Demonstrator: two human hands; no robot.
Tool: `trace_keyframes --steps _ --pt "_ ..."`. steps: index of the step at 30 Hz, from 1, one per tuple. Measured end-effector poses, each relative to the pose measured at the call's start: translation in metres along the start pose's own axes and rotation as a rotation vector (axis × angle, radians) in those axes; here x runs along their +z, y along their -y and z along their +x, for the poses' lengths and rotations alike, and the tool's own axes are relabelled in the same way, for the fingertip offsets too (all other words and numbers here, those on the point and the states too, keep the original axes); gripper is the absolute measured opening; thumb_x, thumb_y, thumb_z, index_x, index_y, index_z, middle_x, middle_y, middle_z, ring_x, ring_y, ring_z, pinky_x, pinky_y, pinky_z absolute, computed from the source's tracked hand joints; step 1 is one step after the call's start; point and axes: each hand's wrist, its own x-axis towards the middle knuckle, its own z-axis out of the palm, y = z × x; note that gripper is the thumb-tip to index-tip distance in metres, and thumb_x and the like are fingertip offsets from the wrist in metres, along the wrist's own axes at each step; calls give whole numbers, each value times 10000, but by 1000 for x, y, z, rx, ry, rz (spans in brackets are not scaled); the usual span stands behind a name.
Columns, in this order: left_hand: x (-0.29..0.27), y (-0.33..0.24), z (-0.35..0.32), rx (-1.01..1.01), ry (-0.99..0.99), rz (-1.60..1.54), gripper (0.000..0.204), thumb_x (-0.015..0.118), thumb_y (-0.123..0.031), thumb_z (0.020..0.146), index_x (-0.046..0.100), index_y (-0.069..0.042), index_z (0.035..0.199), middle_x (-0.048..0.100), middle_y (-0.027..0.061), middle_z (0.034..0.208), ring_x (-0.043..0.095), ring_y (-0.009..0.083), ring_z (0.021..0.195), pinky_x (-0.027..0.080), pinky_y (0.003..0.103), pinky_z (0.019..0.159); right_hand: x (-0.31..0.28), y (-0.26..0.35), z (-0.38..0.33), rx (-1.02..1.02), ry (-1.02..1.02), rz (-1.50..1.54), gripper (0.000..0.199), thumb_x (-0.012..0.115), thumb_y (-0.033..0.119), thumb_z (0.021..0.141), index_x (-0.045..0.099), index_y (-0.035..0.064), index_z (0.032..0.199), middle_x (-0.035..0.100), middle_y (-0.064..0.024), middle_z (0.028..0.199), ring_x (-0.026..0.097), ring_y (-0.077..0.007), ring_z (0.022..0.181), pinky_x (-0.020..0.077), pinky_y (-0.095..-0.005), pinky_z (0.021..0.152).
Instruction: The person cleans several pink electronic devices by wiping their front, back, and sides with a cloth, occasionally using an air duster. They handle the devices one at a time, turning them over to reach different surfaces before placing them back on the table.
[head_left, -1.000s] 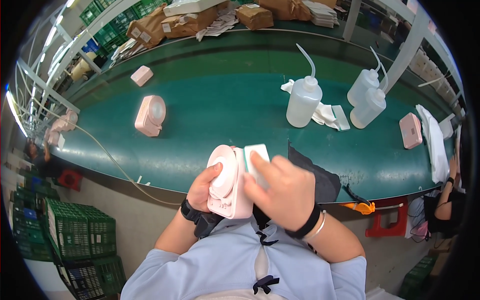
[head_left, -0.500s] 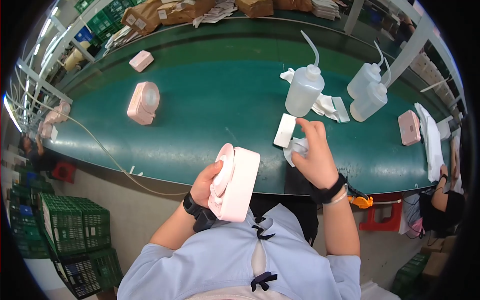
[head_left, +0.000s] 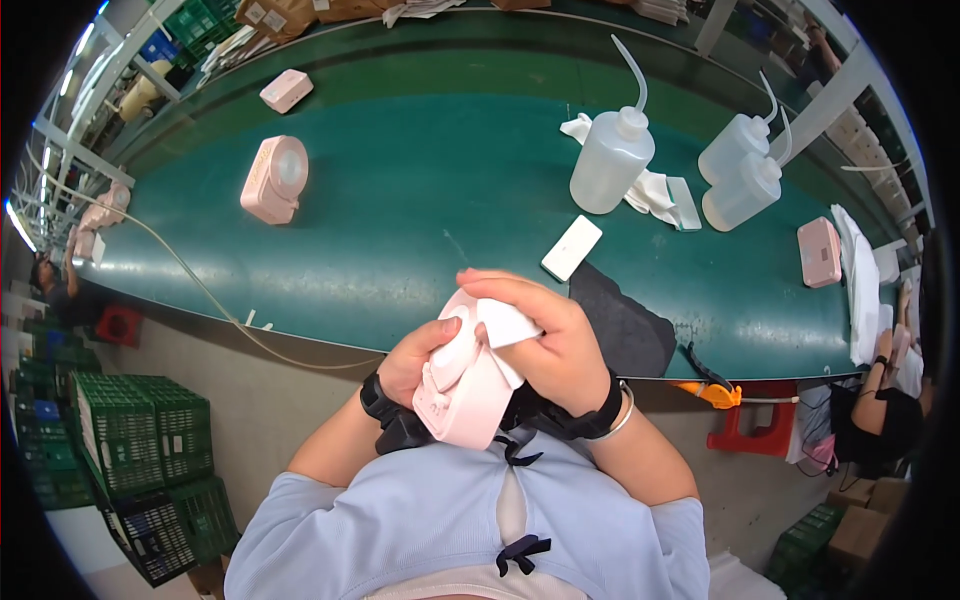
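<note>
Pink device (head_left: 478, 408) clasped in left hand (head_left: 415, 358) — right hand (head_left: 550, 335), fingers curled, holds white cloth (head_left: 508, 324) against it.

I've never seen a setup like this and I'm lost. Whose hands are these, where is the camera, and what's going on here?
These are a person's own bare hands. The wide, curved view comes from a camera on that person's head, looking down. The left hand grips a pink device, its thumb on the round front. The right hand holds a white cloth up against it. On the green table ahead lie a white block and a dark sheet; farther back stand spout bottles, and a similar pink unit sits to the left.
</note>
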Motion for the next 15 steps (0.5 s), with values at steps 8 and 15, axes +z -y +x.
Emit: trace_keyframes --steps 8,15 --pt "12 -1 5 -39 -116 -9 558 602 -339 996 459 0 1416 638 156 1301 674 260 1122 550 398 980 6 -7 -8 415 -58 345 255 593 54 966 671 -30 1193 688 -149 1208 658 -217 1106 494 -305 963" --pt "17 2 5 -40 -85 -14 528 603 -317 999 479 1 1402 644 156 1294 676 259 1123 548 406 990 -3 -3 -13 203 -57 26 264 538 47 999 661 -40 1217 711 -110 1138 658 -194 1085 491 -301 969"
